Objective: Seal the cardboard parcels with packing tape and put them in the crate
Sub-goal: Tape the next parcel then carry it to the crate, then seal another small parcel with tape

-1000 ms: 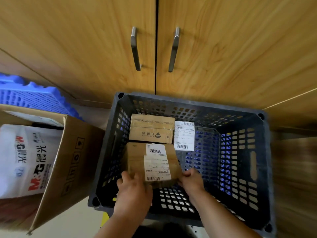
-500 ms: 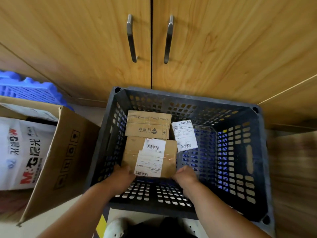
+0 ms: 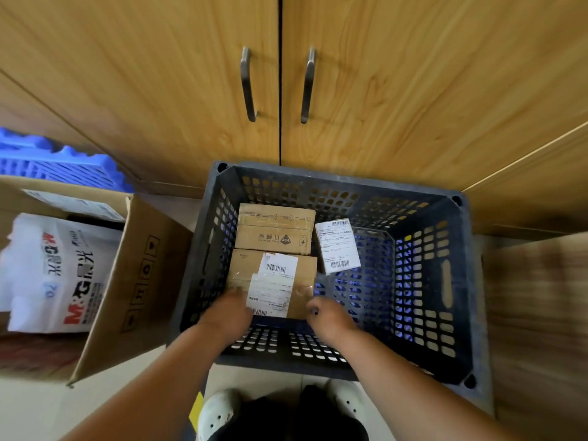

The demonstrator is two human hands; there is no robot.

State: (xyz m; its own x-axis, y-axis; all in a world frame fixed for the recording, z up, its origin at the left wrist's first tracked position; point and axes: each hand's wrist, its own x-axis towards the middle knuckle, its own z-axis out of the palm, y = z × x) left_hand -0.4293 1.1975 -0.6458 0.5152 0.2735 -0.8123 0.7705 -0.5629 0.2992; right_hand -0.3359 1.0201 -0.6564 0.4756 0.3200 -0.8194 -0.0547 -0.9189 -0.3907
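So the brown cardboard parcel with the white barcode labels (image 3: 273, 281) is down in the dark grey perforated plastic crate (image 3: 423, 281), butted right up against a second brown taped parcel (image 3: 275, 229) behind it, with a white-labelled packet (image 3: 338, 246) just beside them on the right. Packing them tight into the left side looks like the idea: it leaves the whole right half free for more.

The left hand (image 3: 227, 313) is on the parcel's near left corner and the right hand (image 3: 329, 316) sits at the near right corner, one each side to keep it square. The right fingers look curled, the left ones are hidden behind the hand – honestly can't tell if either is grasping or has released.

The crate's on a pale floor (image 3: 31, 409), hard against wood-grain cabinet doors (image 3: 159, 90) with metal bar handles (image 3: 248, 84). On the left there's an open cardboard carton (image 3: 133, 281) holding a white pack of printer paper (image 3: 57, 272), and something blue and plastic (image 3: 63, 163) behind that.
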